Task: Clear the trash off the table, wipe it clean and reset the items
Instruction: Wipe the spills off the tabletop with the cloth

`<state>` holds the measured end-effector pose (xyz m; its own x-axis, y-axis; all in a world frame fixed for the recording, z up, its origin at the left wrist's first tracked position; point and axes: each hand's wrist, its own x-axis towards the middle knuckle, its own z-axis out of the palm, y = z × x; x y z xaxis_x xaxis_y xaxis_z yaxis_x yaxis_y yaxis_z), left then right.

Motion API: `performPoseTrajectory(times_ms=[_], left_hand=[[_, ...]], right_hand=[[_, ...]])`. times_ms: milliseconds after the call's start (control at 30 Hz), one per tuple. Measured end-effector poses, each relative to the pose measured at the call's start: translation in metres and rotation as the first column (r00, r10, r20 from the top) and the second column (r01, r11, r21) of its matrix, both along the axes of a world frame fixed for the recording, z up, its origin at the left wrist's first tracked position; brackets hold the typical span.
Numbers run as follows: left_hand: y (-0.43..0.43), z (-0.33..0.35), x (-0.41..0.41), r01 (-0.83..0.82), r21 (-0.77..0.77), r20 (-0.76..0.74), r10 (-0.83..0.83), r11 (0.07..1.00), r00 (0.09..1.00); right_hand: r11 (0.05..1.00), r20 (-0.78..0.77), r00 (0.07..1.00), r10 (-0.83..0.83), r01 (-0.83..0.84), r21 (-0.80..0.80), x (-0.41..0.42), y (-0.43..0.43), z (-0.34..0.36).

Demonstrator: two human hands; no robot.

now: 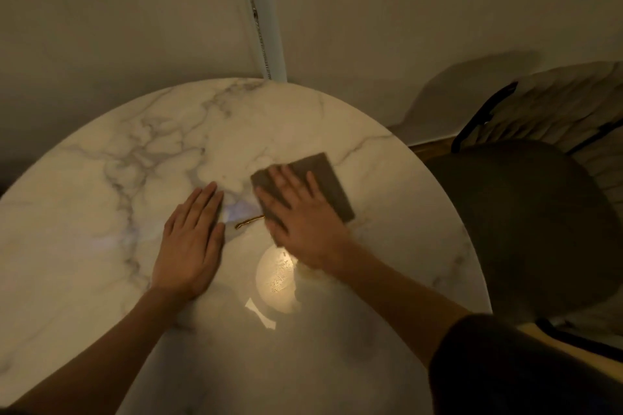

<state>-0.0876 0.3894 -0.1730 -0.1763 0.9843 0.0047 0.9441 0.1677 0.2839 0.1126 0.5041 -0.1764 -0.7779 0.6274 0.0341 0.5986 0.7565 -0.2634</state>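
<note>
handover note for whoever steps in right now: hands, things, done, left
Left hand: flat on the marble table, fingers straight, holding nothing.
Right hand: pressing flat on the brown cloth near the table's middle.
Brown streak: on the tabletop between the hands, beside the cloth, not yet wiped.
Done: no trash in view on the tabletop.
Left: wipe the streak and the rest of the top, then reset the items; none are in view.

Looks like a dining nook in somebody's home. There's a round marble-look tabletop pushed right into a corner of plain pale walls at 12 o'clock. A cushioned chair with a black frame sits at 3 o'clock, with a strip of wood floor beside it. Dim, warm lamp-type light.
</note>
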Motion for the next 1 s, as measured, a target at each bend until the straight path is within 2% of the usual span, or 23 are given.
performPoseTrajectory(times_ms=[67, 100, 133, 167, 200, 233, 267, 300, 333, 400, 433, 533, 567, 600, 667, 700, 733, 767, 833, 867, 1000], left_hand=[[0.000, 0.001, 0.000, -0.004, -0.007, 0.013, 0.004, 1.000, 1.000], [0.001, 0.001, 0.001, -0.003, -0.009, 0.018, 0.003, 1.000, 1.000], [0.001, 0.002, 0.002, 0.000, -0.007, 0.020, 0.000, 1.000, 1.000], [0.001, 0.003, 0.002, 0.003, -0.003, 0.022, -0.003, 1.000, 1.000], [0.002, 0.004, 0.002, 0.003, 0.000, 0.024, -0.003, 1.000, 1.000], [0.002, 0.005, 0.001, 0.000, 0.000, 0.029, 0.000, 1.000, 1.000], [0.002, 0.005, 0.001, -0.001, -0.003, 0.033, 0.001, 1.000, 0.999], [0.002, 0.006, 0.001, -0.001, -0.007, 0.036, 0.002, 1.000, 0.999], [0.001, 0.006, 0.001, -0.003, -0.011, 0.035, 0.003, 1.000, 0.999], [0.001, 0.006, 0.001, -0.003, -0.012, 0.026, 0.003, 1.000, 1.000], [0.001, 0.006, 0.001, -0.001, -0.011, 0.024, 0.001, 1.000, 1.000], [0.001, 0.006, 0.000, -0.002, -0.006, 0.031, 0.002, 1.000, 1.000], [0.001, 0.005, 0.000, -0.001, -0.006, 0.034, 0.001, 1.000, 0.999], [0.001, 0.005, 0.000, -0.001, -0.007, 0.036, 0.001, 1.000, 0.999], [0.000, 0.004, 0.000, 0.000, -0.002, 0.044, 0.000, 1.000, 0.999], [0.000, 0.003, 0.000, 0.001, 0.002, 0.051, -0.002, 1.000, 0.999], [0.001, 0.003, 0.001, 0.007, 0.004, 0.055, -0.007, 1.000, 0.998], [0.001, 0.003, 0.001, 0.014, 0.007, 0.056, -0.014, 1.000, 0.998], [0.002, 0.002, 0.000, 0.015, 0.027, 0.060, -0.016, 1.000, 0.998], [0.002, 0.002, -0.001, 0.019, 0.034, 0.066, -0.021, 0.999, 0.998], [-0.003, 0.002, -0.004, 0.037, 0.052, 0.146, -0.044, 0.998, 0.988]], right_hand=[[0.991, -0.016, 0.991, 0.130, -0.130, -0.037, 0.007, -0.034, 0.000], [0.982, -0.070, 0.989, 0.129, -0.137, -0.128, 0.014, -0.041, 0.002], [0.945, -0.170, 0.984, 0.050, -0.102, -0.312, 0.019, -0.044, 0.012], [0.842, -0.275, 0.948, -0.160, -0.015, -0.539, 0.023, -0.044, 0.027], [0.646, -0.316, 0.843, -0.436, 0.048, -0.762, 0.024, -0.041, 0.044], [0.433, -0.287, 0.707, -0.647, 0.030, -0.901, 0.026, -0.038, 0.059], [0.311, -0.272, 0.597, -0.755, -0.039, -0.950, 0.030, -0.036, 0.070], [0.257, -0.272, 0.525, -0.807, -0.103, -0.961, 0.038, -0.033, 0.075], [0.249, -0.283, 0.478, -0.832, -0.135, -0.959, 0.047, -0.030, 0.078], [0.265, -0.289, 0.427, -0.857, -0.116, -0.957, 0.077, -0.028, 0.084], [0.309, -0.295, 0.418, -0.859, -0.035, -0.950, 0.094, -0.027, 0.082], [0.514, -0.340, 0.442, -0.830, 0.371, -0.773, 0.129, -0.024, 0.075], [0.571, -0.347, 0.492, -0.798, 0.434, -0.697, 0.125, -0.023, 0.071], [0.654, -0.319, 0.610, -0.725, 0.466, -0.596, 0.114, -0.024, 0.065], [0.866, -0.089, 0.896, -0.435, 0.389, -0.315, 0.083, -0.027, 0.040], [0.932, 0.043, 0.949, -0.311, 0.314, -0.180, 0.071, -0.025, 0.023], [0.952, 0.129, 0.951, -0.281, 0.293, -0.086, 0.056, -0.022, 0.015], [0.935, 0.156, 0.926, -0.345, 0.354, -0.032, 0.044, -0.015, 0.010], [0.865, 0.172, 0.851, -0.496, 0.501, 0.020, 0.021, -0.011, 0.009], [0.862, 0.178, 0.848, -0.500, 0.506, 0.009, 0.010, -0.020, 0.009], [0.968, 0.201, 0.951, -0.236, 0.249, -0.042, 0.019, -0.115, 0.008]])
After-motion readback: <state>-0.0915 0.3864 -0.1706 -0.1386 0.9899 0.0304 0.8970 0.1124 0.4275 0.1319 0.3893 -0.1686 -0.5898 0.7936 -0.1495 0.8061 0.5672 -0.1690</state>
